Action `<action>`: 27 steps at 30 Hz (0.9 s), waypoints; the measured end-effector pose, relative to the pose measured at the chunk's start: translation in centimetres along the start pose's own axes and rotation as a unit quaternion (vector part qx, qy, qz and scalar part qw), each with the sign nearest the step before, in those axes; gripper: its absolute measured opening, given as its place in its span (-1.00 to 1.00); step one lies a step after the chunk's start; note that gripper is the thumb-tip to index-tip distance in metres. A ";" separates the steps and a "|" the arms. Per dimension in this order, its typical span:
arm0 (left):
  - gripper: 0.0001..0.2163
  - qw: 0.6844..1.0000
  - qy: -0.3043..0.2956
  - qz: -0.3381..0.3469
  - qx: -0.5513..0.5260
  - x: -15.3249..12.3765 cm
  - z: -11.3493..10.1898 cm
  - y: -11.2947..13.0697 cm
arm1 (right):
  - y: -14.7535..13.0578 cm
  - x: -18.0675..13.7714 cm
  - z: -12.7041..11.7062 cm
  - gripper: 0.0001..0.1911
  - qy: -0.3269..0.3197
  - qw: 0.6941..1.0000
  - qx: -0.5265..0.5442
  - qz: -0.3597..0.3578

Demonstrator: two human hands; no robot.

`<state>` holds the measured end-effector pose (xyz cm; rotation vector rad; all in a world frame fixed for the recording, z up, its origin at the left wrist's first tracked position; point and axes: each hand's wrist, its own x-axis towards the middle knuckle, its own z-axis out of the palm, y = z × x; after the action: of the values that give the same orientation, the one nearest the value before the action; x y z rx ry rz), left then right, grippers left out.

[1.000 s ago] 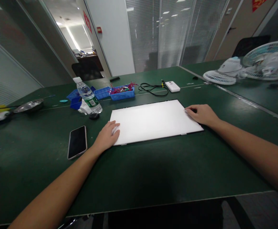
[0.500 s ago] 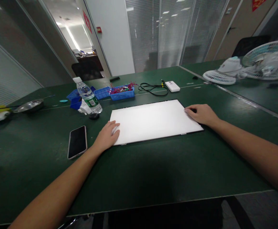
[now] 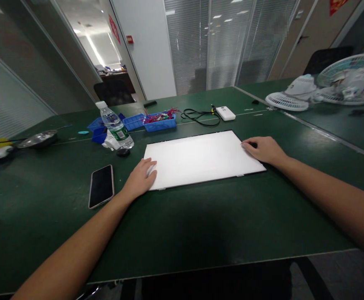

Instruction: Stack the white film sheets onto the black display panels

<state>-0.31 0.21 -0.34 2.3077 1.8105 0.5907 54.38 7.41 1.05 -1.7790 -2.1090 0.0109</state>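
Note:
A thin white rectangular panel with dark edging lies flat on the green table. My left hand rests over its left end, fingers and thumb apart on the white surface. At the opposite end, my right hand has its fingers bent and drawn together, with the tips on the panel's right edge. The undersides of both hands are hidden. Left of my left forearm lies a phone with a dark screen.
Beyond the panel stand a water bottle, blue trays with red wires, a coiled black cable and a white box. Fan parts lie at the far right; a metal dish sits far left.

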 end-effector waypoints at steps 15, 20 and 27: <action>-0.42 1.000 0.004 -0.006 -0.006 0.1 0.3 -0.2 | -0.7 -0.3 0.6 -0.51 0.034 0.998 0.016 0.055; -0.31 0.999 -0.020 -0.035 0.031 0.2 0.8 -0.2 | -1.6 -0.3 1.0 -0.57 0.041 0.987 0.130 0.085; -0.27 0.997 -0.053 -0.026 0.048 0.2 0.7 -0.2 | -1.0 0.6 -0.4 -0.43 0.020 0.884 0.440 0.154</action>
<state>-0.14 0.49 -1.00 2.2971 1.8816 0.3733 53.48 7.67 1.83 -1.4548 -1.3798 0.8616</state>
